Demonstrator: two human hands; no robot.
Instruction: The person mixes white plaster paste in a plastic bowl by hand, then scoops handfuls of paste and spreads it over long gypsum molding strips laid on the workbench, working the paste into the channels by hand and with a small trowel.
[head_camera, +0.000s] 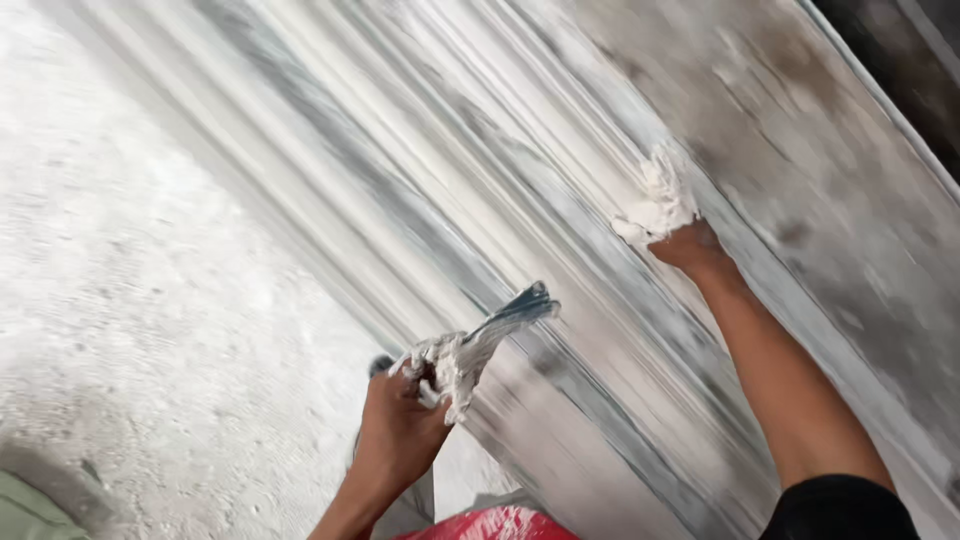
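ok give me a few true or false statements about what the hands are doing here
1. The left hand holds a plaster-caked tool. True.
2. The right hand is clean and bare. False: it is coated in white plaster.
3. The right hand presses on the ridged moulding. True.
4. Both hands grip the tool together. False: only the left does; the right is far up the moulding.
5. A red thing shows at the bottom edge. True.
6. The moulding lies flat across the view. False: it runs diagonally.

Plaster workshop: plaster-caked moulding, dusty floor
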